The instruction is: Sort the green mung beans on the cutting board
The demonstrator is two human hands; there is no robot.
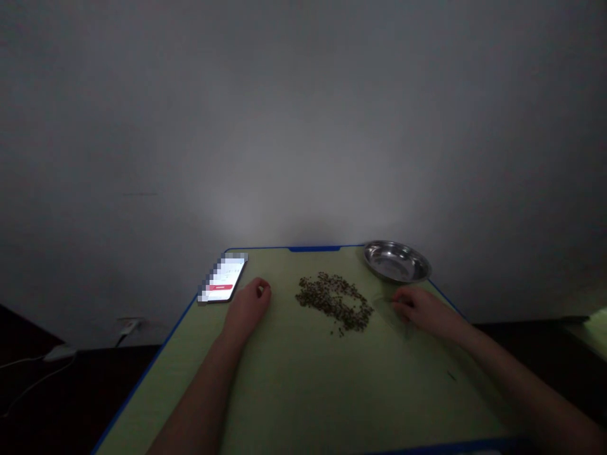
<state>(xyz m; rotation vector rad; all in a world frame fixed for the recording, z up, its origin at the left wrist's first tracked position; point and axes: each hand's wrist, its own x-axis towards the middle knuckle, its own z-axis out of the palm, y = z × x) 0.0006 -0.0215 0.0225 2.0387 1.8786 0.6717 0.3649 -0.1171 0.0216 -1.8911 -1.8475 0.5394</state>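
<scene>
A loose patch of small dark brown and pale grains, like seeds or dried beans, is spread over the middle of the light green table. To its left, my left hand rests on the tabletop with its fingers curled in, and nothing shows in them. My right hand is at the patch's right, thumb and fingers pinched together. Beside those fingertips is a faint see-through item, too dim to name; the pinch hides what it holds. Just beyond my right hand stands a shiny round metal bowl.
A phone with a lit screen lies at the table's left edge, close to my left hand. A small dark sliver lies near my right forearm. The grey wall rises behind the blue-edged table. Cables and a socket are low on the left.
</scene>
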